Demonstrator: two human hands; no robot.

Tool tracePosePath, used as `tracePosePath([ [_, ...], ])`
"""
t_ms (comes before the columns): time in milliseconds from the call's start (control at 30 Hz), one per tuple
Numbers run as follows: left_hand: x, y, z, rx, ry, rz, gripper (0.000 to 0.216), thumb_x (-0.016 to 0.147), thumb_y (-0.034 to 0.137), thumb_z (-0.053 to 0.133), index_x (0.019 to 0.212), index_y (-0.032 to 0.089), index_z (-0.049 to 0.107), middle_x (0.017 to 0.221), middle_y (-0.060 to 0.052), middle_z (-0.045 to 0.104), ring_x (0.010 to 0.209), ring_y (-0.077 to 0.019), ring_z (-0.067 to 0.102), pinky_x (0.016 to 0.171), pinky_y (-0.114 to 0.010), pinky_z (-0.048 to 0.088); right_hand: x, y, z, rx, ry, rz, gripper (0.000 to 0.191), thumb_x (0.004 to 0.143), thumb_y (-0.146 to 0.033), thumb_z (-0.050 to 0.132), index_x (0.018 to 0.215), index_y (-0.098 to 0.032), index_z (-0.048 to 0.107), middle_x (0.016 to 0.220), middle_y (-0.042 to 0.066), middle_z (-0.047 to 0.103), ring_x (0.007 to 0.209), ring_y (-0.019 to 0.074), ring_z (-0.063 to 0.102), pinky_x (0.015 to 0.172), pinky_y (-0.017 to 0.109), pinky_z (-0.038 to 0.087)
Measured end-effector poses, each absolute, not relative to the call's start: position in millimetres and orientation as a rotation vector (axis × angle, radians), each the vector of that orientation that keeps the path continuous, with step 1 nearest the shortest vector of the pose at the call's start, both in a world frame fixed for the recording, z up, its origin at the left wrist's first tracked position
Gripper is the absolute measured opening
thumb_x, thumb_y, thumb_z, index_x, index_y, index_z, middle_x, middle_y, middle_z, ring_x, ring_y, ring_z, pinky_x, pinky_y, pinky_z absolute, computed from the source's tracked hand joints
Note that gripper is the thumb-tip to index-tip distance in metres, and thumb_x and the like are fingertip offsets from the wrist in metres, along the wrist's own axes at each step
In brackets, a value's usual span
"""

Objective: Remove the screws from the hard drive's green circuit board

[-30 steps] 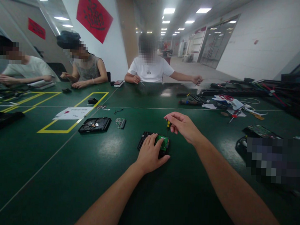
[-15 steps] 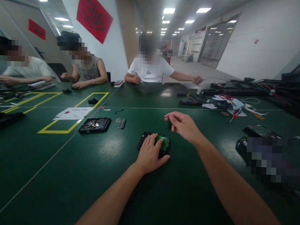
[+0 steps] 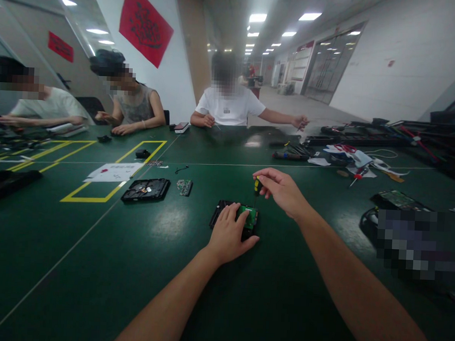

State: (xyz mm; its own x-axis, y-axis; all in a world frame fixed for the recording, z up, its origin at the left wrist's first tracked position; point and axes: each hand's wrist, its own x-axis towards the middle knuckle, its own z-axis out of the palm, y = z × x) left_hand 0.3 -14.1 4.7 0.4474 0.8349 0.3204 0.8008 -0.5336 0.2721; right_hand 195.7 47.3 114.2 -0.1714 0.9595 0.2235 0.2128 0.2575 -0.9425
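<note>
A black hard drive with a green circuit board on top lies on the green table in front of me. My left hand lies flat on it, fingers spread, holding it down. My right hand hovers just above and right of the drive, fingers pinched round the black and yellow handle of a small screwdriver that points down at the board's far right corner.
Another opened drive and a loose circuit board lie to the left, next to yellow floor-tape lines and a white sheet. Tools, scissors and cables clutter the far right. Three people sit at the far side.
My right hand has turned the screwdriver a little between its fingers and stays over the same corner. My left hand keeps its place on the drive.
</note>
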Motion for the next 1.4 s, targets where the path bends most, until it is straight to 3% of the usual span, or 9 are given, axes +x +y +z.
tracePosePath([
  [133, 0.4, -14.3, 4.8, 2.617, 1.484, 0.644, 0.075, 0.087, 0.063, 0.067, 0.147, 0.022, 0.049, 0.158, -0.017, 0.040, 0.146, -0.0407, 0.039, 0.122, -0.059, 0.030, 197.7, 49.2, 111.9, -1.144, -1.634, 1.005, 0.027, 0.096, -0.038, 0.056, 0.110, -0.022, 0.073, 0.065, -0.001, 0.061, 0.053, 0.0125, 0.053, 0.045, 0.023, 0.037],
  [200, 0.7, -14.2, 4.9, 2.616, 1.475, 0.653, 0.076, 0.086, 0.063, 0.068, 0.147, 0.022, 0.049, 0.158, -0.017, 0.041, 0.146, -0.0406, 0.039, 0.122, -0.058, 0.030, 196.0, 48.6, 111.2, -1.142, -1.600, 1.036, 0.027, 0.097, -0.037, 0.055, 0.111, -0.021, 0.072, 0.063, 0.000, 0.061, 0.053, 0.0130, 0.055, 0.046, 0.023, 0.040],
  [333, 1.1, -13.7, 3.7, 2.610, 1.470, 0.675, 0.076, 0.085, 0.062, 0.069, 0.147, 0.021, 0.050, 0.157, -0.018, 0.041, 0.146, -0.0411, 0.039, 0.122, -0.058, 0.030, 192.2, 46.5, 112.2, -1.108, -1.519, 1.050, 0.023, 0.094, -0.039, 0.062, 0.105, -0.020, 0.070, 0.075, 0.002, 0.067, 0.061, 0.0147, 0.064, 0.055, 0.026, 0.051],
  [567, 0.7, -14.2, 3.4, 2.619, 1.474, 0.672, 0.075, 0.086, 0.062, 0.068, 0.146, 0.022, 0.050, 0.157, -0.017, 0.041, 0.146, -0.0403, 0.039, 0.122, -0.058, 0.031, 196.7, 44.9, 115.0, -1.090, -1.696, 1.043, 0.026, 0.093, -0.041, 0.065, 0.108, -0.022, 0.074, 0.088, 0.004, 0.071, 0.064, 0.0123, 0.060, 0.049, 0.023, 0.044],
  [767, 0.4, -15.1, 6.6, 2.617, 1.483, 0.653, 0.074, 0.086, 0.062, 0.068, 0.147, 0.023, 0.049, 0.158, -0.016, 0.041, 0.146, -0.0396, 0.039, 0.121, -0.058, 0.032, 194.7, 44.4, 115.5, -1.122, -1.538, 1.030, 0.023, 0.088, -0.035, 0.070, 0.105, -0.020, 0.065, 0.101, 0.006, 0.072, 0.058, 0.0106, 0.060, 0.045, 0.023, 0.042],
  [1000, 0.8, -13.9, 6.0, 2.620, 1.492, 0.630, 0.074, 0.087, 0.063, 0.066, 0.147, 0.024, 0.048, 0.158, -0.016, 0.040, 0.147, -0.0402, 0.038, 0.121, -0.060, 0.031, 196.6, 46.3, 115.6, -1.158, -1.563, 1.033, 0.022, 0.092, -0.032, 0.060, 0.104, -0.021, 0.074, 0.075, 0.002, 0.067, 0.059, 0.0122, 0.057, 0.050, 0.023, 0.042],
  [1200, 0.5, -14.0, 5.4, 2.592, 1.462, 0.669, 0.073, 0.086, 0.062, 0.068, 0.146, 0.025, 0.048, 0.159, -0.015, 0.040, 0.147, -0.0404, 0.038, 0.121, -0.061, 0.031, 192.8, 40.7, 116.8, -1.182, -1.596, 0.962, 0.029, 0.087, -0.049, 0.072, 0.095, -0.021, 0.070, 0.084, 0.003, 0.070, 0.060, 0.0120, 0.055, 0.050, 0.024, 0.043],
  [1400, 1.1, -15.1, 6.1, 2.589, 1.472, 0.666, 0.073, 0.086, 0.061, 0.069, 0.146, 0.023, 0.049, 0.158, -0.017, 0.040, 0.147, -0.0408, 0.038, 0.121, -0.060, 0.031, 193.1, 42.8, 112.9, -1.239, -1.536, 0.937, 0.035, 0.084, -0.049, 0.076, 0.097, -0.020, 0.061, 0.091, 0.005, 0.070, 0.056, 0.0109, 0.058, 0.043, 0.023, 0.042],
])
